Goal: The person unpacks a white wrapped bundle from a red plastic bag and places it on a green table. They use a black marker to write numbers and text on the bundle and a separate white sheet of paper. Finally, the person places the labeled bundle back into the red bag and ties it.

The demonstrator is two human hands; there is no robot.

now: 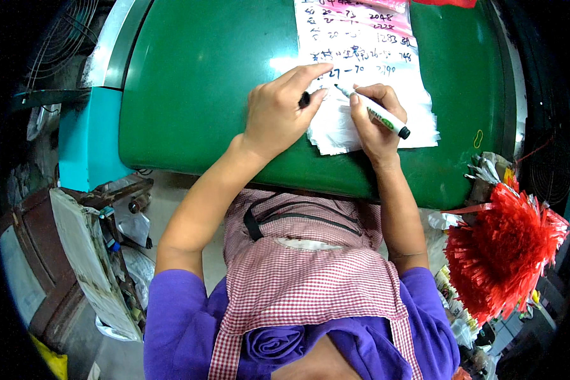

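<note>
My right hand [379, 130] grips a white marker pen [387, 119] with a black end, its tip angled toward a white, crinkled sheet [418, 123] that carries rows of black handwriting. Whether the tip touches the sheet, I cannot tell. In my left hand [275, 114], a black marker cap [304, 100] sits between the thumb and the fingers. That hand rests along the sheet's left edge, its index finger stretched over the writing. Several thin layers show at the sheet's lower edge, so it seems to top a stack.
A green conveyor belt [196, 82] lies under the sheets, beside a teal box-shaped part [90, 139] on the left. Red fringed plastic strips [510, 247] hang at the right. A yellow rubber band [478, 139] lies on the belt. Pink plastic [380, 5] covers the sheet's far end.
</note>
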